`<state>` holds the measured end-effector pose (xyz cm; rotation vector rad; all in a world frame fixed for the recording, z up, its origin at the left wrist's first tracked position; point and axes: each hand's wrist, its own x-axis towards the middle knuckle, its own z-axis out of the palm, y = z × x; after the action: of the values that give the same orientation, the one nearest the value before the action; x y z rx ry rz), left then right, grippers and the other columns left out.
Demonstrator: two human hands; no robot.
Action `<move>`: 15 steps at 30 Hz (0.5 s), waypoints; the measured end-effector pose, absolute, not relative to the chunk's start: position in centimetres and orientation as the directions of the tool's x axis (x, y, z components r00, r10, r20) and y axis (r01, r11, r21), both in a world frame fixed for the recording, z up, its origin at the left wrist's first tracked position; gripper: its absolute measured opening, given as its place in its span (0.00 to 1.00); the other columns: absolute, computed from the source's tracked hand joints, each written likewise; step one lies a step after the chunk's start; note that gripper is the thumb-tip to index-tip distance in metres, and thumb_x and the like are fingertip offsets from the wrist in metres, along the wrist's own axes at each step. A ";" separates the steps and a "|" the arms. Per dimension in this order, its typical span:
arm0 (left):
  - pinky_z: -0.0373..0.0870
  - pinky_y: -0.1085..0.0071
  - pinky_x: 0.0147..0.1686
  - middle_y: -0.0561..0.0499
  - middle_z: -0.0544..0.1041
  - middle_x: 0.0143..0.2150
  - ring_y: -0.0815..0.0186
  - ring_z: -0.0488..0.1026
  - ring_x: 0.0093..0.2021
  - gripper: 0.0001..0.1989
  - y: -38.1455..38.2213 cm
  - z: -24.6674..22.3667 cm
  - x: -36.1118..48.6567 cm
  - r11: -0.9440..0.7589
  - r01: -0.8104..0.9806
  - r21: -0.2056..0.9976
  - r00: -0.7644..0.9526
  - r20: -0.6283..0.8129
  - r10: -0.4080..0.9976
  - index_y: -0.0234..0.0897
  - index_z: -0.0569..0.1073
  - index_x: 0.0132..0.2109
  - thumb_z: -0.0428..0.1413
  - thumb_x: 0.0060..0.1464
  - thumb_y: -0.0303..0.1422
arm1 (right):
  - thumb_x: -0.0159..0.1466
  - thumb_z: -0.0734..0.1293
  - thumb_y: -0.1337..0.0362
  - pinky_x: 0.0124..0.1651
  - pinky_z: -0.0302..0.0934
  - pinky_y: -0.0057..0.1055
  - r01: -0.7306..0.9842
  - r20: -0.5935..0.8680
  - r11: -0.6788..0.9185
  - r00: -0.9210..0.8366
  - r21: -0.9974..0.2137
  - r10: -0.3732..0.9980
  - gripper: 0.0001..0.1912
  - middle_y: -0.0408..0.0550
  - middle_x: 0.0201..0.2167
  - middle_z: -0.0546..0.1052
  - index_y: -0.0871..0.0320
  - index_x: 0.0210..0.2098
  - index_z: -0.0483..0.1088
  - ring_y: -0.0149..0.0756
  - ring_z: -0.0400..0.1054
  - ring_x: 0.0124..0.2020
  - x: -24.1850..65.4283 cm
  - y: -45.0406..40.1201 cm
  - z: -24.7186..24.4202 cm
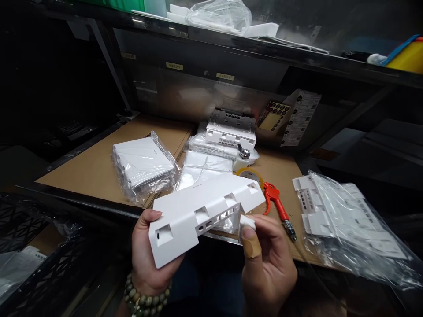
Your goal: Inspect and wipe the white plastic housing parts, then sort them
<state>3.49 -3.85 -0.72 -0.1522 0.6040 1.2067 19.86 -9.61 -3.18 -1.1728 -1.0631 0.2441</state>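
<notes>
Basically, left hand (145, 255) grips white housing (188, 207), lower centre, likely tilted to expose ports (218, 218); right hand (271, 255) pinches white pad (247, 221).

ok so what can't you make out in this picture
All in the head view:
White panel: underside, turned away from the camera; its print, too small to read.
Left hand: some fingers, hidden behind the panel.
White pad: partly covered by the right hand.
Tape roll: near part, hidden by the panel.
Yellow object: cut off by the right edge.
</notes>
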 end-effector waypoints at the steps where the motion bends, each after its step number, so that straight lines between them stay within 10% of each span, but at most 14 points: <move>1: 0.82 0.45 0.42 0.44 0.86 0.33 0.48 0.84 0.32 0.27 -3.7 -0.8 3.4 0.379 -0.903 0.204 0.222 -0.534 0.816 0.33 0.75 0.57 0.50 0.49 0.26 | 0.67 0.69 0.70 0.43 0.65 0.30 0.345 0.541 0.418 0.504 -0.840 0.673 0.07 0.45 0.41 0.75 0.54 0.44 0.75 0.34 0.70 0.43 19.8 -9.6 -3.3; 15: 0.80 0.48 0.47 0.44 0.86 0.36 0.47 0.83 0.39 0.28 -3.6 -0.9 3.9 0.375 -0.904 0.206 0.264 -0.421 0.868 0.33 0.76 0.56 0.52 0.46 0.28 | 0.63 0.71 0.76 0.41 0.69 0.28 0.462 0.649 0.513 0.201 -0.723 0.734 0.13 0.46 0.38 0.76 0.56 0.45 0.77 0.33 0.73 0.39 17.7 -9.8 -1.8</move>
<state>3.93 -3.60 -0.89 -0.0813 0.5125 1.1992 17.70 -9.82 -1.83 -1.1110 -1.4373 0.2581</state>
